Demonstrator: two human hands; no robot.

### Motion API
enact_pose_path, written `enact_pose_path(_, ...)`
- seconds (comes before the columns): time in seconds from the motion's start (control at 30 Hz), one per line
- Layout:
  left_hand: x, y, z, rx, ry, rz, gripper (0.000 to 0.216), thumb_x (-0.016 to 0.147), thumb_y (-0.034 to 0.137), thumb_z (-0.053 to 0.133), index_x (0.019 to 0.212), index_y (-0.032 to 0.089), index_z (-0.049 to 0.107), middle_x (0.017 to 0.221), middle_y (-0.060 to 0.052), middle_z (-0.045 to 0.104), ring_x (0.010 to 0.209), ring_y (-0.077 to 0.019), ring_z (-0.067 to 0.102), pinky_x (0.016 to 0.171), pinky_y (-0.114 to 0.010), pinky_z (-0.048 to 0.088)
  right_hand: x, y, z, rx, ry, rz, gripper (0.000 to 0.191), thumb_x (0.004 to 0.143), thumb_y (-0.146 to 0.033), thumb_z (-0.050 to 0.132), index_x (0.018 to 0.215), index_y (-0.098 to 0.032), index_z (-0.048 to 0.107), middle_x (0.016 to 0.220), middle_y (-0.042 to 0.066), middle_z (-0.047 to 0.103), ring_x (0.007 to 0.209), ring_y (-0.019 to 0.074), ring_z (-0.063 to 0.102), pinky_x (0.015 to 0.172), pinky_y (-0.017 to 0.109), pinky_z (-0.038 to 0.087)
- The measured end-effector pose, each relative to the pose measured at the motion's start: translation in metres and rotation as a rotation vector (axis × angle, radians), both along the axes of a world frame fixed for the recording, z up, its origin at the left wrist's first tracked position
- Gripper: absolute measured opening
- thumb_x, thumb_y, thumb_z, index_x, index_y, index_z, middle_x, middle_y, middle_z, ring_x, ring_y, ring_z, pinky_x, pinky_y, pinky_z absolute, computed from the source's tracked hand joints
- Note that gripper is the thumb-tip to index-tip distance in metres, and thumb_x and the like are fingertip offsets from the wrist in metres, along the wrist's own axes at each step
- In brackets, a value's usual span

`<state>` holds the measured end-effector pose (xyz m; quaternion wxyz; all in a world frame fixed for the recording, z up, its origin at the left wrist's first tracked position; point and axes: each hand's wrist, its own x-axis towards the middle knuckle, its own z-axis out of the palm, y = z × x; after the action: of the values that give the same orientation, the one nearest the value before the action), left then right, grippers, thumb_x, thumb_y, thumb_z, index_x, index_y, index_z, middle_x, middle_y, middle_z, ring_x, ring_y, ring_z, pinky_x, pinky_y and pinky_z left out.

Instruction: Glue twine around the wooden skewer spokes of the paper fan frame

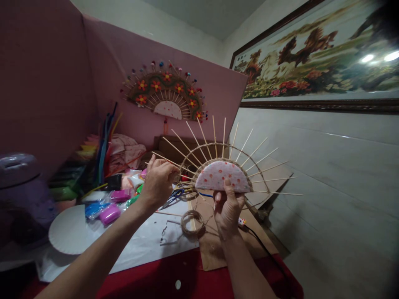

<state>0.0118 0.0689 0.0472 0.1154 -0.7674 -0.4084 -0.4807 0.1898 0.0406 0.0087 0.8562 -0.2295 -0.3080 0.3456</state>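
Note:
My right hand [229, 207] grips a half-round fan piece [222, 176] by its straight lower edge, thumb on the front. White cloth with orange-red dots covers its face, and twine is wound along the curved rim. Several thin wooden sticks [199, 136] radiate outward from that rim. A wider arc of twine [215, 144] crosses the sticks about halfway out. At the fan's left end, my left hand [158, 176] is closed, its fingertips pinching the twine beside the lowest left sticks. Below hangs or lies a coil of twine [192, 223]; which, I cannot tell.
Blue-handled scissors [174, 197], glasses [170, 234] and brown cardboard [212, 249] lie on the table. Packets of coloured clay [110, 212] and a white paper plate [69, 229] are at left. A finished flowered fan [166, 89] hangs on the pink panel. A cable [262, 241] runs right.

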Motion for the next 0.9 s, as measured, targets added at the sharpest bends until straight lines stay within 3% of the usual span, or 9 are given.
enact_pose_path(0.27, 0.001, 0.001, -0.001, 0.016, -0.041, -0.013, 0.022, 0.080, 0.013, 0.050, 0.069, 0.023, 0.066, 0.072, -0.004, 0.067, 0.083, -0.0236, 0.057, 0.103, -0.054, 0.027, 0.001, 0.001, 0.000, -0.015, -0.008, 0.012, 0.028, 0.071, -0.030, 0.071, 0.075, -0.020, 0.046, 0.047, -0.013, 0.042, 0.033, 0.0034, 0.036, 0.035, 0.016, 0.029)
enact_pose_path(0.4, 0.001, -0.002, 0.001, 0.101, -0.054, -0.006, 0.020, 0.082, 0.015, 0.050, 0.074, 0.022, 0.066, 0.077, -0.005, 0.070, 0.088, -0.0252, 0.056, 0.102, -0.054, 0.026, 0.000, 0.001, -0.001, -0.016, 0.003, 0.003, 0.027, 0.073, -0.030, 0.070, 0.072, -0.020, 0.045, 0.044, -0.013, 0.043, 0.034, 0.0041, 0.037, 0.035, 0.016, 0.030)
enact_pose_path(0.5, 0.004, -0.010, 0.003, 0.192, -0.205, 0.026, 0.011, 0.082, 0.017, 0.054, 0.079, 0.021, 0.064, 0.086, -0.007, 0.068, 0.091, -0.0254, 0.054, 0.093, -0.048, 0.035, 0.000, 0.001, -0.001, -0.033, 0.016, -0.024, 0.027, 0.074, -0.030, 0.070, 0.071, -0.020, 0.045, 0.042, -0.012, 0.043, 0.034, 0.0048, 0.037, 0.035, 0.016, 0.031)
enact_pose_path(0.57, 0.009, -0.014, 0.003, 0.198, -0.447, 0.027, 0.003, 0.080, 0.019, 0.058, 0.077, 0.020, 0.059, 0.082, -0.005, 0.062, 0.085, -0.0228, 0.053, 0.083, -0.041, 0.040, 0.000, 0.001, -0.001, -0.053, 0.031, -0.043, 0.028, 0.074, -0.031, 0.070, 0.070, -0.020, 0.044, 0.042, -0.012, 0.043, 0.034, 0.0048, 0.038, 0.035, 0.016, 0.030)
enact_pose_path(0.63, 0.016, -0.018, 0.000, 0.094, -0.797, -0.029, 0.008, 0.078, 0.023, 0.062, 0.077, 0.021, 0.054, 0.074, 0.000, 0.054, 0.072, -0.0171, 0.051, 0.071, -0.033, 0.041, 0.001, 0.001, -0.001, -0.070, 0.055, -0.061, 0.029, 0.074, -0.032, 0.070, 0.070, -0.020, 0.044, 0.045, -0.011, 0.044, 0.035, 0.0046, 0.038, 0.035, 0.016, 0.030)
enact_pose_path(0.73, 0.028, -0.020, -0.006, -0.195, -1.222, -0.211, 0.020, 0.072, 0.031, 0.068, 0.076, 0.020, 0.052, 0.069, 0.004, 0.050, 0.063, -0.0129, 0.047, 0.062, -0.027, 0.038, 0.002, 0.001, 0.000, -0.070, 0.079, -0.066, 0.029, 0.073, -0.032, 0.071, 0.073, -0.020, 0.045, 0.050, -0.011, 0.046, 0.037, 0.0043, 0.040, 0.036, 0.017, 0.032)
enact_pose_path(0.83, 0.038, -0.023, -0.009, -0.642, -1.373, -0.415, 0.026, 0.067, 0.038, 0.071, 0.076, 0.017, 0.059, 0.071, 0.000, 0.060, 0.064, -0.0134, 0.052, 0.058, -0.026, 0.037, 0.001, -0.001, 0.000, -0.036, 0.065, -0.048, 0.027, 0.073, -0.030, 0.071, 0.074, -0.020, 0.046, 0.051, -0.011, 0.045, 0.037, 0.0039, 0.039, 0.037, 0.016, 0.033)
enact_pose_path(0.9, 0.040, -0.026, -0.008, -0.773, -1.408, -0.585, 0.024, 0.067, 0.036, 0.070, 0.077, 0.015, 0.063, 0.074, -0.003, 0.065, 0.067, -0.0145, 0.056, 0.060, -0.026, 0.039, -0.001, -0.003, 0.000, -0.009, 0.048, -0.038, 0.025, 0.074, -0.030, 0.070, 0.075, -0.020, 0.047, 0.050, -0.011, 0.044, 0.037, 0.0038, 0.038, 0.036, 0.016, 0.032)
